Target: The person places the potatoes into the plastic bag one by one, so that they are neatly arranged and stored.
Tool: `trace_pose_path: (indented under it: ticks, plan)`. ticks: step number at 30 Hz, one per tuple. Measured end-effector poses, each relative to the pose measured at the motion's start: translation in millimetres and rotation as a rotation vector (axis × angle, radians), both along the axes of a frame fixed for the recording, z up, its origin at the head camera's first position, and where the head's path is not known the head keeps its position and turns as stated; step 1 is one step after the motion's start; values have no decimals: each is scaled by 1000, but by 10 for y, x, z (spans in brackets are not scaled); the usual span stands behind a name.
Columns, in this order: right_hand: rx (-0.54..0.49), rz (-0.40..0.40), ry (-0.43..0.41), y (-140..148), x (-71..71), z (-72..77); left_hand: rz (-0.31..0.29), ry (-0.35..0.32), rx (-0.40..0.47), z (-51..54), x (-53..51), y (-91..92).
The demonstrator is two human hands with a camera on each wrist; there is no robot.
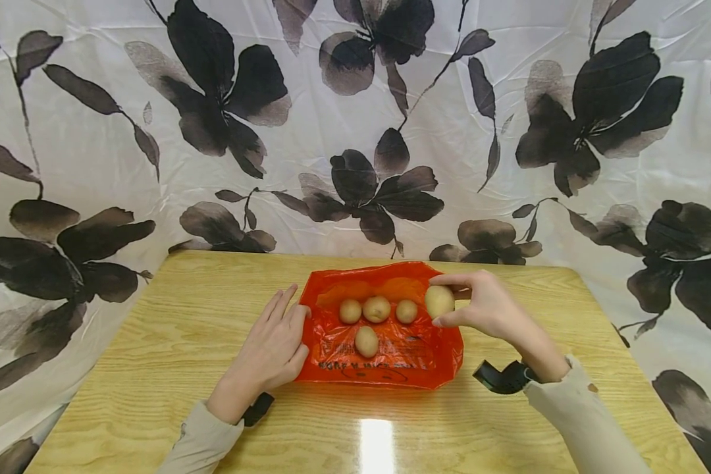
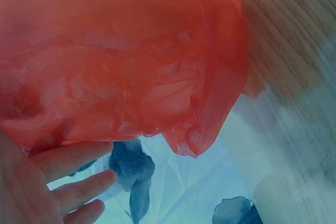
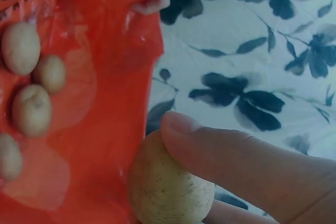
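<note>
My right hand holds a potato between thumb and fingertips, above the right edge of a red plastic bag. Close up in the right wrist view, my thumb presses on this pale potato. At the bag's left edge, my left hand grips the plastic near thumb and index finger; the other fingers stretch out past it. The left wrist view has several of these fingers beside the red bag, with the thumb hidden. Several potatoes sit on the bag, most in a row.
The bag lies on a light wood table, with dark printing on its near side. Behind the table hangs a white cloth with dark flowers. A black wrist camera is worn on the right wrist, another on the left.
</note>
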State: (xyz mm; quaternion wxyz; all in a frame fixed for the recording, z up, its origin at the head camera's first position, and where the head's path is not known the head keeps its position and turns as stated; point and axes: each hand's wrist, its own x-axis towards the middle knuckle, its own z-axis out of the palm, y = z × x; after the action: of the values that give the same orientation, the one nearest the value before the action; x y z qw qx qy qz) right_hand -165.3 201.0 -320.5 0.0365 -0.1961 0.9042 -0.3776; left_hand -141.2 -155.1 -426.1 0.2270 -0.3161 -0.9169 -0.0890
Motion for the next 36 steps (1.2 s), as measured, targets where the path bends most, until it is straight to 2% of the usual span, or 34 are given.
trace_pose_path:
  ticks: [5, 12, 20, 24, 28, 36]
  plan:
    - [6, 36, -34, -137, -98, 0, 0, 3, 1, 0, 2, 0]
    - [158, 46, -9, -348, -245, -61, -5, 17, 6, -7, -7, -3]
    - [239, 38, -116, -525, -381, -176, -3, 2, -2, -1, -2, -5]
    - [261, 25, -145, -604, -419, -258, 1, -6, -8, -2, 0, -8]
    - [310, 22, -137, -687, -443, -354, 2, -7, -5, -4, 1, -9]
    - [364, 43, -180, -824, -419, -534, 4, -10, -5, 2, 7, -7]
